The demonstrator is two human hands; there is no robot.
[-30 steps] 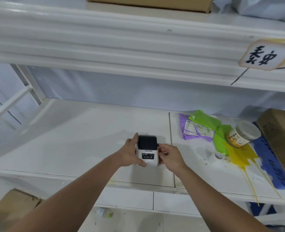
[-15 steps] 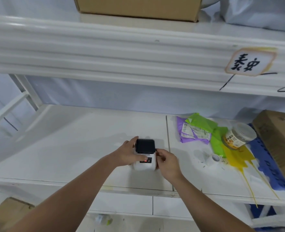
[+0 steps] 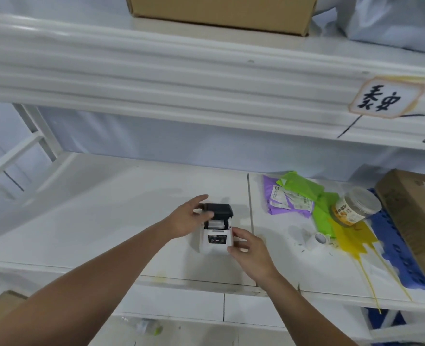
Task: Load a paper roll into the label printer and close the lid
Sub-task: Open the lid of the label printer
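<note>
A white shelf (image 3: 106, 221) fills the view. At three o'clock a brown carton (image 3: 416, 221) lies on a blue mat (image 3: 391, 248), with green and purple wrappers (image 3: 298, 196) and a clear jar (image 3: 356, 208) beside it at two o'clock.

Near the centre stands the white label printer (image 3: 216, 242), its black lid (image 3: 219, 211) tipped up and back so the bay is open. Something pale shows inside the bay; whether it is an old roll or bare plastic is too blurred to say.

The left hand (image 3: 189, 218), coming in from seven o'clock, has its fingers curled against the lid's left edge, thumb spread above. The right hand (image 3: 250, 248), from five o'clock, rests loosely curled fingers against the printer's right side, steadying it without holding anything.

The paper roll (image 3: 317, 239) lies apart from both hands at three o'clock of the printer, near the yellow streaks.

The risks, as I judge them: the light printer could slide or tip if the right hand lets go to reach for the roll; the roll could go in with its feed reversed; and the lid could close on a crooked paper tail and fail to latch.
</note>
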